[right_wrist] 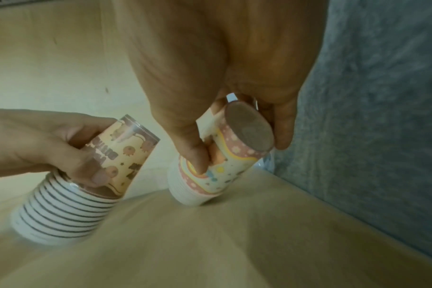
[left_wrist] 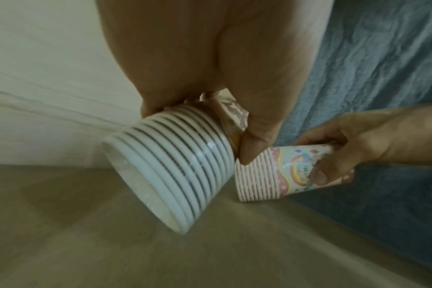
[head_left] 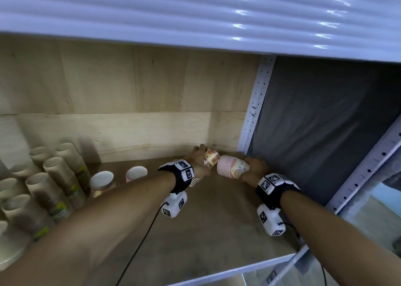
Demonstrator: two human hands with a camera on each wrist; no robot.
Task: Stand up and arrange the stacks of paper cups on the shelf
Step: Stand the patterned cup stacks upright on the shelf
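Two cup stacks gripped above the brown shelf (head_left: 217, 231): left hand (head_left: 198, 158) on the orange stack (head_left: 210, 157), right hand (head_left: 256, 169) on the rainbow stack (head_left: 232, 167), beside the grey cloth wall (head_left: 314, 122).

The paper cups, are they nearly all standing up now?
Many are. The brown cup stacks stand upright at the shelf's left, with two patterned stacks standing beside them. In hand: the left hand grips an orange patterned stack and the right hand grips a rainbow stack, both tilted. Those two are left to set upright.
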